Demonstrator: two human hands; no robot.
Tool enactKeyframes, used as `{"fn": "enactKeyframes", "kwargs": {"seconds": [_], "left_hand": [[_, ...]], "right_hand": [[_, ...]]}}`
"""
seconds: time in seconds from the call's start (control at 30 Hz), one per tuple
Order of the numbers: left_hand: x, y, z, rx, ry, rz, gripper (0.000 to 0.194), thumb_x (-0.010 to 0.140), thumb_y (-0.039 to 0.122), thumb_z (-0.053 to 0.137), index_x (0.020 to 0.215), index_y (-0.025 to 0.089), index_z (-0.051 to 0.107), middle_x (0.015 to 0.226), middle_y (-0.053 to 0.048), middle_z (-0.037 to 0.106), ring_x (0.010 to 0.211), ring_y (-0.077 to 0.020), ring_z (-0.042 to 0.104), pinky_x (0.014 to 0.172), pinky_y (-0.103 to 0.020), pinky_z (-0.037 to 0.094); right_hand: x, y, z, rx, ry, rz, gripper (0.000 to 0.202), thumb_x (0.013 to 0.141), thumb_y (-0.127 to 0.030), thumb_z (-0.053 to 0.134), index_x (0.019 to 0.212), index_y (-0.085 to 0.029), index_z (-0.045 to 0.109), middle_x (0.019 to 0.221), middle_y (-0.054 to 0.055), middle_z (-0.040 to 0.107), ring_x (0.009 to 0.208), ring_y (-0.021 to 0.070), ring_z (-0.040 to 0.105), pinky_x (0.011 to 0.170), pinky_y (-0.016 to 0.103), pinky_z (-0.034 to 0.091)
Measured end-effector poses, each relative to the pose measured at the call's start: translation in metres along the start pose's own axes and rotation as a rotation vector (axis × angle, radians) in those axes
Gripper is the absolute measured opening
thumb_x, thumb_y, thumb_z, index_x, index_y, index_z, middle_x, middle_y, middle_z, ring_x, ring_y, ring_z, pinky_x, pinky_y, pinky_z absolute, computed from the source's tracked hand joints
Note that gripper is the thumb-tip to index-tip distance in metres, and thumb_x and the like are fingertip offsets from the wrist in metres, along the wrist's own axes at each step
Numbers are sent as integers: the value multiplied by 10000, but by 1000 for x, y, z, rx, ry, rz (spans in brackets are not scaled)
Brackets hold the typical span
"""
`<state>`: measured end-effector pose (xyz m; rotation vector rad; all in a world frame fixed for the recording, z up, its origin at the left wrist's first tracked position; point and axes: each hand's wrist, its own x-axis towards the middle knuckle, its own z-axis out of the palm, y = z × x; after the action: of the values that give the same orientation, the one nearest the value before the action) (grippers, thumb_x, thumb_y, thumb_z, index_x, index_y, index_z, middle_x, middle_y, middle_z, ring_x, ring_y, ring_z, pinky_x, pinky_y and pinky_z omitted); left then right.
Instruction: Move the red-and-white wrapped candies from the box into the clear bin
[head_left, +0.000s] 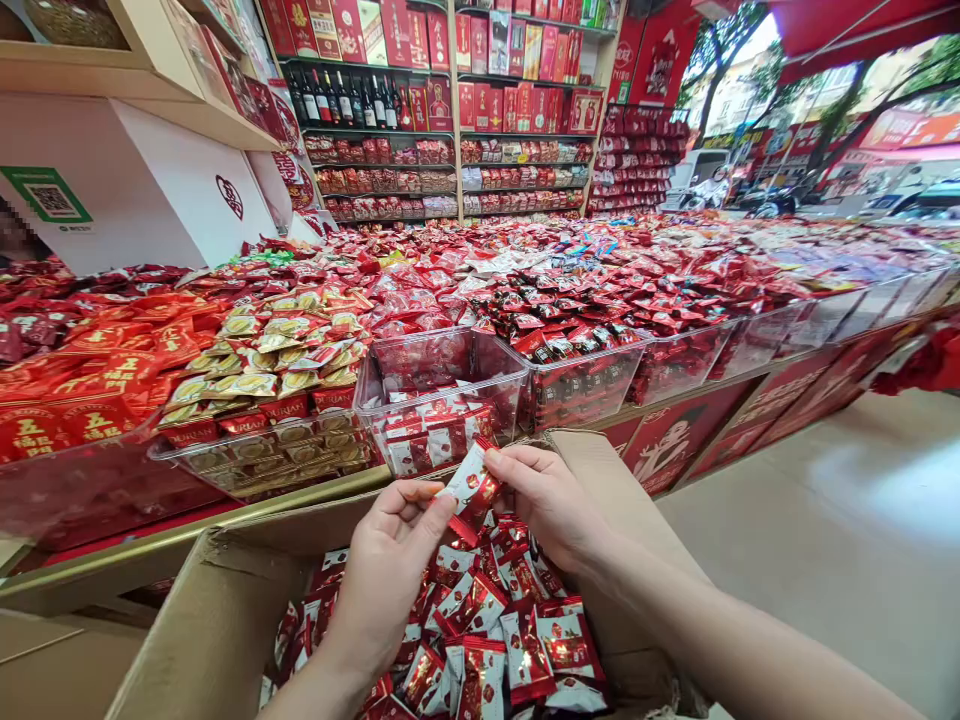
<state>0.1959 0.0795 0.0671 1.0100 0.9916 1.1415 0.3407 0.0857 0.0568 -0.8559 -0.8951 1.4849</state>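
One red and white candy packet [472,490] is stretched between my two hands, above an open cardboard box [225,610]. My left hand [394,560] pinches its lower left side between thumb and fingers. At the packet's upper right end, my right hand [544,500] grips it with thumb and fingertips. Many similar red and white packets [480,670] lie loose inside the box. Just beyond my hands stands a clear plastic bin [480,385], partly filled with packets of the same colours in rows.
Durian candy packets [281,350] and orange-red packets [97,400] fill bins on the left. Dark red packets [585,340] fill a bin on the right. Shelves [457,150] of boxes and bottles stand behind. Bare floor [825,500] shows at the right.
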Motion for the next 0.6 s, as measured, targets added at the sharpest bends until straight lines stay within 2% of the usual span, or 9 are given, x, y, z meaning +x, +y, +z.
{"fn": "enactKeyframes", "kwargs": {"seconds": [0.1,0.23,0.37,0.47,0.6], "left_hand": [[-2,-4,2,38,-45,-38,254,613,224,682,855,208,606,757,15,668,698,-116,592,652,-195,480],[-3,-9,0,-3,-17,-74,117,619,224,675,718,170,646,621,19,651,541,-91,560,525,-176,481],[-1,-11,-4,-34,-56,-135,130,641,232,659,761,184,640,685,15,654,597,-100,566,574,-199,489],[1,-13,-7,93,-42,-80,175,669,267,634,833,205,641,710,22,648,613,-98,542,570,-188,470],[3,-14,-9,143,-24,-9,159,682,286,616,795,185,663,655,14,648,562,-99,514,546,-196,440]], "right_hand": [[1,3,-1,-31,-2,-13,294,681,-419,576,662,-125,573,620,8,511,530,73,398,491,197,320],[2,8,-3,-15,11,-16,293,694,-408,566,652,-119,575,632,16,522,536,72,402,495,198,324],[2,9,-4,-22,-9,1,269,681,-394,584,714,-127,575,684,20,545,569,82,445,501,199,341],[1,9,-4,-139,-16,-61,252,646,-369,622,750,-146,569,721,9,564,604,88,471,538,205,358],[1,11,-4,-258,-15,-128,260,683,-380,581,633,-130,530,618,-9,517,559,75,439,558,216,353]]}}
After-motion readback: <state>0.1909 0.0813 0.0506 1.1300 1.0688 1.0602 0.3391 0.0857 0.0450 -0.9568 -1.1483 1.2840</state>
